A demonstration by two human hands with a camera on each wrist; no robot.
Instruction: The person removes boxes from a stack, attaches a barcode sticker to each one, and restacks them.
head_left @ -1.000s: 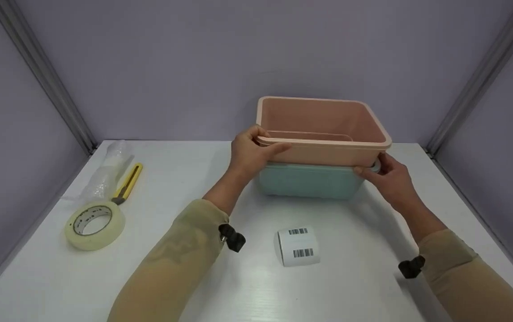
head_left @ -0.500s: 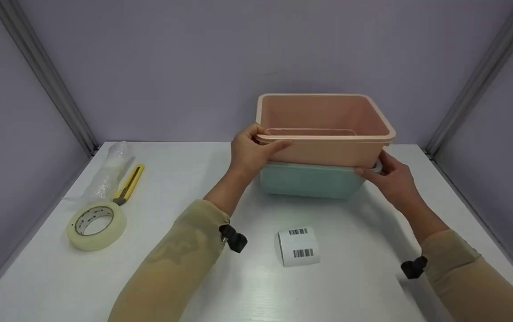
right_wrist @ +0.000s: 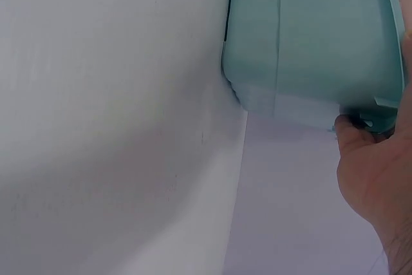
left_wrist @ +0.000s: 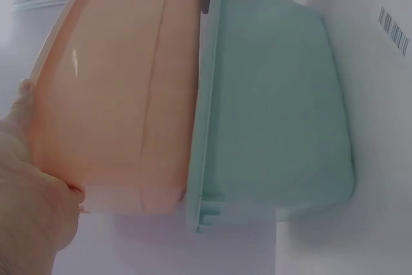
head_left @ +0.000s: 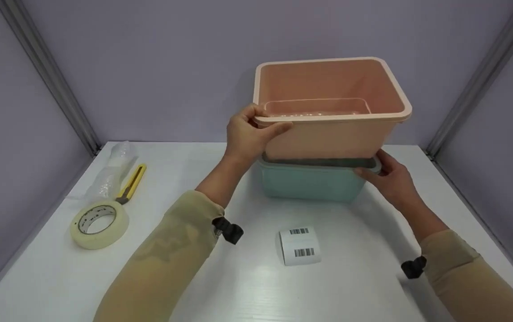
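Gripping the pink bin (head_left: 328, 120) by its rim, the left hand (head_left: 247, 138) holds it above the teal bin (head_left: 310, 183), whose corner the right hand (head_left: 388, 176) pinches.

The white label roll (head_left: 299, 246) on the table (head_left: 247, 290) carries two printed barcodes (their digits too small to read). Dark print rings the inner core of the tape roll (head_left: 100, 224), also illegible.

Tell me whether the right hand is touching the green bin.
Touching. In the head view the right hand grips the rim corner of the green bin; the right wrist view shows the thumb pressed against that rim.
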